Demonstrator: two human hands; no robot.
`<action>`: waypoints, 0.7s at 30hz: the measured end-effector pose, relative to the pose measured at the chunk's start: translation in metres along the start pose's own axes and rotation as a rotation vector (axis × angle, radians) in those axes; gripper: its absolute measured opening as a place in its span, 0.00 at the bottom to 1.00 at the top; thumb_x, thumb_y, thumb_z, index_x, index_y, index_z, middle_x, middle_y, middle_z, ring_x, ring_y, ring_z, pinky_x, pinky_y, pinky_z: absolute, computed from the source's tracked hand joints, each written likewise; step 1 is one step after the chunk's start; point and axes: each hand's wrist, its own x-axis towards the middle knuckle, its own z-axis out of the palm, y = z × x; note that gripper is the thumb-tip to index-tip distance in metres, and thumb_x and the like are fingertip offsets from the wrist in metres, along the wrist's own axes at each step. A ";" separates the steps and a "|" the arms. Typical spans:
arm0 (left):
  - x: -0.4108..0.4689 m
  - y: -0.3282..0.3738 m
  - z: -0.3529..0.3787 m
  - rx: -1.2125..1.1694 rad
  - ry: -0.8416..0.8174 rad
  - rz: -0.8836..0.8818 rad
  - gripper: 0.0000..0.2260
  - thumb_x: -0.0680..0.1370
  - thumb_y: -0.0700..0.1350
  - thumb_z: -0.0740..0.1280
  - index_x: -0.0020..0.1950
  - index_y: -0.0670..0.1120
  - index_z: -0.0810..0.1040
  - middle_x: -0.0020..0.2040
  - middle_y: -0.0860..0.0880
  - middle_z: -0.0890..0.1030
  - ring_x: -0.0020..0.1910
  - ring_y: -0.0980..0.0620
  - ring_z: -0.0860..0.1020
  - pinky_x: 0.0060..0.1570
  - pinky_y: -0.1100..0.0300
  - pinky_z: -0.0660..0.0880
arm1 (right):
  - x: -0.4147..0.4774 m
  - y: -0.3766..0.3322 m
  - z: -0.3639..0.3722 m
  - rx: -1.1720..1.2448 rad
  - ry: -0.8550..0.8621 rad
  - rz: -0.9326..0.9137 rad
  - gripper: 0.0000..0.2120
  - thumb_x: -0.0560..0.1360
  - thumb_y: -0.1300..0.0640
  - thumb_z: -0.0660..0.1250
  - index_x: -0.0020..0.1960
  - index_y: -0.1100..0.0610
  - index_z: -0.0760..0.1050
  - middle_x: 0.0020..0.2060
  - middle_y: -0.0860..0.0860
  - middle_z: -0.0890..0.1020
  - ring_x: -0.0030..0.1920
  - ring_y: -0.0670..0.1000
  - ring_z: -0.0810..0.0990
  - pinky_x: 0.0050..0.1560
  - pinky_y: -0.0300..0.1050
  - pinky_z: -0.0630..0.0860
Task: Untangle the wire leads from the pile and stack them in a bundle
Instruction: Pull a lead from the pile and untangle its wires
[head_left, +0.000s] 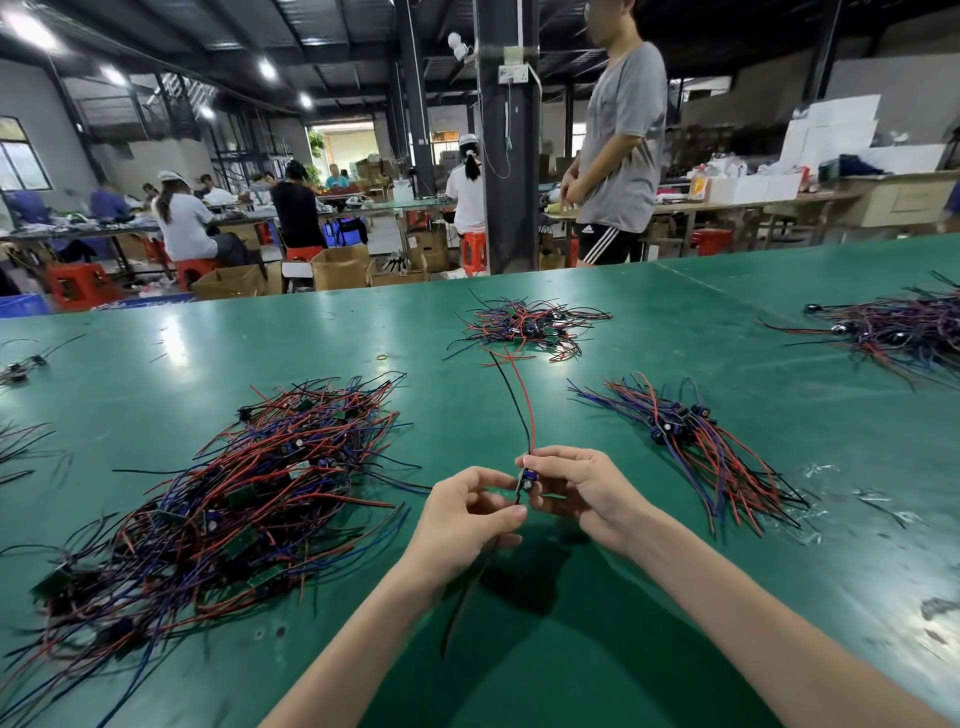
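Note:
A big tangled pile of red, blue and black wire leads (223, 483) with small green boards lies on the green table at my left. To the right lies a neater bundle of leads (691, 441), fanned out. Between them, both hands hold one wire lead (519, 410) above the table. My right hand (576, 488) pinches its small blue component at the top, where red and black wires run away from me. My left hand (467, 514) pinches the wires just below it, and their dark ends hang down under my wrist.
A smaller tangle of leads (524, 327) lies farther back at the centre, another heap (893, 327) at the far right. A small rubber band (383, 357) rests on the table (597, 649). A person in a grey shirt (618, 140) stands beyond the far edge; others sit at benches behind.

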 end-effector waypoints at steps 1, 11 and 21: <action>-0.001 0.001 0.000 -0.010 -0.021 0.000 0.10 0.71 0.31 0.71 0.48 0.43 0.78 0.29 0.54 0.78 0.32 0.58 0.78 0.36 0.58 0.80 | 0.000 0.000 0.000 0.000 0.011 -0.002 0.05 0.70 0.67 0.70 0.37 0.61 0.83 0.30 0.55 0.80 0.27 0.48 0.76 0.32 0.39 0.78; -0.005 0.007 -0.006 -0.066 -0.280 -0.102 0.10 0.72 0.27 0.68 0.48 0.38 0.72 0.30 0.52 0.79 0.32 0.55 0.79 0.42 0.54 0.82 | 0.000 -0.004 0.003 0.068 0.092 0.027 0.02 0.70 0.66 0.69 0.41 0.62 0.78 0.28 0.52 0.79 0.27 0.46 0.74 0.29 0.37 0.75; -0.003 0.009 0.003 -0.330 -0.197 -0.237 0.15 0.80 0.46 0.60 0.55 0.35 0.75 0.39 0.42 0.81 0.34 0.49 0.81 0.42 0.54 0.82 | -0.002 -0.003 0.006 -0.023 0.023 0.122 0.07 0.71 0.65 0.69 0.36 0.57 0.74 0.27 0.49 0.76 0.25 0.44 0.71 0.26 0.33 0.70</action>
